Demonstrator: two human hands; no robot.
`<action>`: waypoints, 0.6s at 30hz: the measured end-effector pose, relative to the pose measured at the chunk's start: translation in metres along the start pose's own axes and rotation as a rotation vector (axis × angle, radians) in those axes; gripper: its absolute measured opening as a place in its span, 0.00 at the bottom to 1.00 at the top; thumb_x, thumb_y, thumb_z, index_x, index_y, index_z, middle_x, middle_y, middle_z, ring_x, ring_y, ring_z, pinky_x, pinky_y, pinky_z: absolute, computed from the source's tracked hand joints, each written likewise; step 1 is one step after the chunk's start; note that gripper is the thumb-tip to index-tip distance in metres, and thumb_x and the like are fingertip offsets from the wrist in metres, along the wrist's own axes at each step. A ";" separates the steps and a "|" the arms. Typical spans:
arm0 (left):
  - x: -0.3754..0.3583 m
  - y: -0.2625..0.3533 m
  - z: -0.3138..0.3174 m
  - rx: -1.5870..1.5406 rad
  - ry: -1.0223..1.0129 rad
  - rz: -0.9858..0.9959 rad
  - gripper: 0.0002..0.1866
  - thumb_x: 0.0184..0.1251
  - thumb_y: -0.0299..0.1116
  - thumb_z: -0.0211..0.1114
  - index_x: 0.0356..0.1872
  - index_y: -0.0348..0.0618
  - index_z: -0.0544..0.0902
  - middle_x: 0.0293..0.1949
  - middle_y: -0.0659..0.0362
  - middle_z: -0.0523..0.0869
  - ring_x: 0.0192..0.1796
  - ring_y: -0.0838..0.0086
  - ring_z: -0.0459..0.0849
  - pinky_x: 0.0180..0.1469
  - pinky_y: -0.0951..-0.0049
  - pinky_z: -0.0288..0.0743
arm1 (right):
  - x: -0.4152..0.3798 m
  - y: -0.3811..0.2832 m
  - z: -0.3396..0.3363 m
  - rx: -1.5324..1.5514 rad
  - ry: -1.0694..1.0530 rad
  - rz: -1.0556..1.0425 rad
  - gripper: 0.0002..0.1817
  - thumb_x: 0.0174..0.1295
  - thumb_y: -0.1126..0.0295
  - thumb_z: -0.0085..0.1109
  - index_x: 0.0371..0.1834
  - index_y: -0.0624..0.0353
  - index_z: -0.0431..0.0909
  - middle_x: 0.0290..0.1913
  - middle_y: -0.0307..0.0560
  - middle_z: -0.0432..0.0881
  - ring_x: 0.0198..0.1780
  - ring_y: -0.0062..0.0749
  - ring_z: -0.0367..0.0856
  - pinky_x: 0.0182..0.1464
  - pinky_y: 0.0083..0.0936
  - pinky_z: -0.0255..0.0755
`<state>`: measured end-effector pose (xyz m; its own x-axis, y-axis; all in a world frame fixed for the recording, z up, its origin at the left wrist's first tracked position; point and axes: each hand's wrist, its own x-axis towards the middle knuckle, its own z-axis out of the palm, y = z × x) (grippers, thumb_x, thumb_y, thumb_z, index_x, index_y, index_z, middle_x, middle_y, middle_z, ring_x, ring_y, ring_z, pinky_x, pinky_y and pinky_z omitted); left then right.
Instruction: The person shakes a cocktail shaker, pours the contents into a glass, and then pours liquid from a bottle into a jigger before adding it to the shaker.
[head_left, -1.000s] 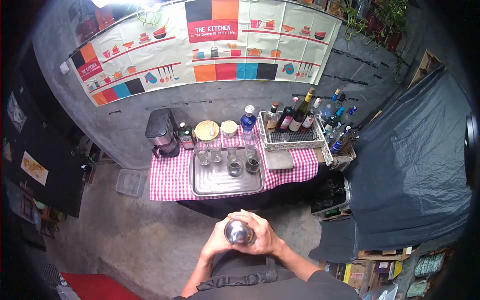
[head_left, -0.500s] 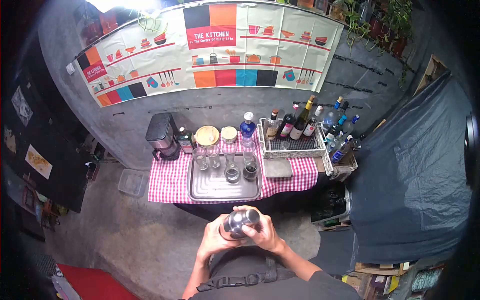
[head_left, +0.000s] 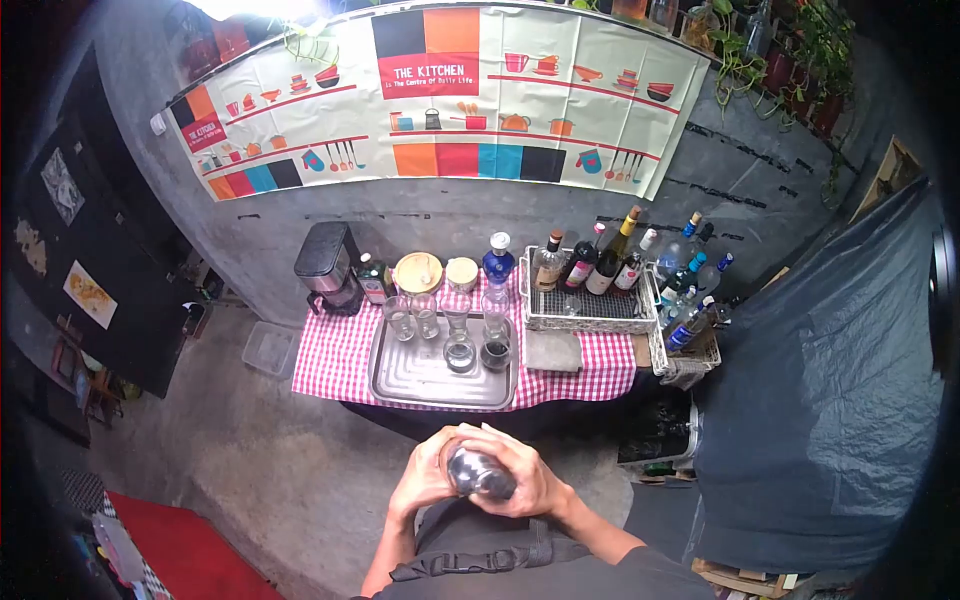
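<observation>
A shiny metal cocktail shaker [head_left: 482,474] is held close to my body, tilted, with its narrow end toward me. My left hand [head_left: 425,475] wraps around its left side. My right hand [head_left: 535,478] grips it from the right, with the fingers curled over the top. Beyond my hands, a metal tray [head_left: 440,388] rests on the table. On it stand several clear glasses, among them a round glass with clear liquid [head_left: 460,354] and another with dark contents [head_left: 495,352].
The table has a red checkered cloth [head_left: 325,365]. A coffee maker [head_left: 328,265] and a dark bottle [head_left: 375,278] stand at its left. White baskets of bottles [head_left: 590,320] occupy the right, beside a folded grey cloth [head_left: 552,351]. Dark sheeting [head_left: 810,400] hangs at far right.
The shaker has tipped so its narrow end points down toward me. My right hand has rolled over its top, and the camera view has shifted slightly.
</observation>
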<state>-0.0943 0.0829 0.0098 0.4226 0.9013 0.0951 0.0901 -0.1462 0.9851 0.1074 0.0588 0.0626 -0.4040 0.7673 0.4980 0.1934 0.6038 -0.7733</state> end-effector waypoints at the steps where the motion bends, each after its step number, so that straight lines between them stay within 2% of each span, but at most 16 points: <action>1: -0.001 -0.009 0.004 -0.016 -0.046 -0.018 0.37 0.38 0.29 0.85 0.57 0.39 0.80 0.48 0.56 0.87 0.51 0.75 0.85 0.55 0.70 0.79 | 0.005 0.004 -0.003 -0.009 -0.006 -0.019 0.36 0.55 0.63 0.72 0.67 0.65 0.71 0.64 0.63 0.78 0.67 0.50 0.78 0.71 0.44 0.68; 2: -0.002 -0.014 0.008 -0.033 -0.094 -0.034 0.38 0.39 0.28 0.84 0.58 0.40 0.79 0.48 0.56 0.87 0.51 0.75 0.85 0.55 0.70 0.79 | 0.009 0.006 -0.007 -0.020 -0.011 -0.038 0.35 0.56 0.62 0.71 0.66 0.65 0.72 0.62 0.64 0.80 0.65 0.49 0.80 0.69 0.42 0.70; 3: 0.001 0.004 0.016 -0.123 -0.107 -0.160 0.36 0.40 0.28 0.84 0.57 0.39 0.80 0.48 0.56 0.87 0.51 0.76 0.85 0.55 0.70 0.79 | 0.010 0.006 -0.012 0.081 -0.019 0.165 0.33 0.57 0.61 0.70 0.65 0.66 0.73 0.59 0.63 0.81 0.62 0.46 0.82 0.66 0.39 0.73; 4: 0.005 0.021 0.020 -0.150 -0.115 -0.168 0.35 0.40 0.29 0.84 0.56 0.39 0.80 0.47 0.57 0.88 0.49 0.76 0.85 0.55 0.70 0.79 | 0.010 0.006 -0.017 0.182 -0.028 0.366 0.32 0.58 0.61 0.69 0.64 0.66 0.74 0.57 0.62 0.83 0.60 0.44 0.84 0.63 0.36 0.75; 5: 0.006 0.019 0.020 -0.089 -0.074 -0.148 0.35 0.40 0.29 0.84 0.56 0.38 0.81 0.46 0.57 0.88 0.48 0.76 0.85 0.55 0.70 0.80 | 0.005 0.016 -0.014 0.226 0.058 0.410 0.30 0.60 0.60 0.67 0.62 0.67 0.76 0.54 0.61 0.84 0.55 0.39 0.86 0.59 0.33 0.77; 6: 0.008 0.018 0.018 -0.027 -0.032 -0.126 0.35 0.40 0.29 0.84 0.55 0.38 0.81 0.45 0.57 0.89 0.47 0.76 0.86 0.56 0.70 0.80 | 0.004 0.021 -0.013 0.259 0.111 0.346 0.31 0.60 0.61 0.67 0.64 0.66 0.74 0.56 0.60 0.83 0.57 0.39 0.85 0.60 0.33 0.77; 8: 0.010 0.023 0.012 0.034 0.005 -0.043 0.34 0.40 0.29 0.84 0.54 0.38 0.81 0.43 0.56 0.89 0.46 0.76 0.86 0.56 0.70 0.80 | -0.005 0.018 -0.020 0.293 0.064 0.300 0.34 0.59 0.61 0.68 0.66 0.65 0.72 0.60 0.62 0.81 0.61 0.44 0.83 0.63 0.35 0.75; 10: 0.013 0.010 0.013 0.058 0.005 0.002 0.35 0.41 0.30 0.85 0.56 0.37 0.80 0.45 0.56 0.88 0.48 0.75 0.86 0.56 0.70 0.80 | -0.005 0.014 -0.024 0.073 -0.019 0.065 0.36 0.57 0.62 0.70 0.68 0.65 0.70 0.63 0.63 0.79 0.65 0.50 0.80 0.67 0.38 0.73; 11: 0.012 0.001 0.015 0.045 -0.040 -0.008 0.37 0.41 0.30 0.84 0.58 0.38 0.79 0.46 0.56 0.88 0.49 0.76 0.85 0.56 0.71 0.79 | -0.002 0.010 -0.022 0.034 -0.027 0.037 0.36 0.55 0.62 0.72 0.66 0.66 0.72 0.63 0.65 0.78 0.67 0.53 0.78 0.69 0.39 0.71; 12: 0.011 -0.004 0.017 0.031 -0.087 -0.019 0.38 0.42 0.30 0.84 0.59 0.38 0.79 0.47 0.56 0.88 0.50 0.76 0.85 0.56 0.72 0.79 | -0.001 0.011 -0.021 0.033 -0.025 0.040 0.36 0.55 0.62 0.72 0.66 0.66 0.72 0.63 0.65 0.78 0.67 0.53 0.78 0.69 0.39 0.71; 13: 0.013 0.009 0.023 -0.169 -0.108 -0.088 0.39 0.43 0.30 0.84 0.61 0.38 0.77 0.48 0.58 0.87 0.50 0.77 0.84 0.56 0.72 0.78 | 0.002 0.013 -0.022 0.065 0.009 0.083 0.34 0.56 0.61 0.71 0.65 0.66 0.73 0.62 0.65 0.80 0.65 0.51 0.80 0.68 0.39 0.72; 14: 0.014 0.027 0.030 -0.224 -0.090 -0.183 0.34 0.39 0.32 0.85 0.53 0.39 0.81 0.46 0.61 0.86 0.47 0.75 0.83 0.54 0.69 0.79 | 0.004 0.014 -0.024 0.097 0.044 0.124 0.33 0.57 0.60 0.70 0.64 0.67 0.74 0.60 0.65 0.81 0.63 0.49 0.82 0.66 0.38 0.73; 15: 0.018 0.029 0.029 -0.140 -0.098 -0.152 0.35 0.38 0.31 0.86 0.53 0.39 0.81 0.46 0.61 0.86 0.47 0.75 0.83 0.54 0.69 0.79 | 0.004 0.010 -0.031 0.179 0.030 0.354 0.31 0.60 0.58 0.67 0.62 0.68 0.76 0.56 0.64 0.83 0.58 0.46 0.85 0.62 0.37 0.76; 16: 0.020 0.030 0.027 -0.056 -0.103 -0.119 0.36 0.37 0.31 0.86 0.53 0.39 0.81 0.46 0.61 0.86 0.48 0.76 0.83 0.54 0.69 0.79 | -0.003 0.022 -0.026 0.245 0.086 0.433 0.31 0.62 0.57 0.64 0.63 0.69 0.75 0.53 0.62 0.85 0.54 0.43 0.86 0.58 0.36 0.78; 18: 0.018 0.017 0.017 -0.019 -0.073 -0.196 0.37 0.35 0.28 0.85 0.54 0.38 0.81 0.47 0.60 0.86 0.50 0.77 0.83 0.56 0.70 0.78 | -0.011 0.022 -0.028 0.312 0.143 0.384 0.32 0.61 0.59 0.65 0.65 0.68 0.73 0.57 0.64 0.83 0.59 0.46 0.84 0.63 0.38 0.75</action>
<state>-0.0698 0.0898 0.0259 0.4626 0.8799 -0.1081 0.1601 0.0369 0.9864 0.1407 0.0697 0.0511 -0.2262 0.9559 0.1871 0.0189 0.1963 -0.9804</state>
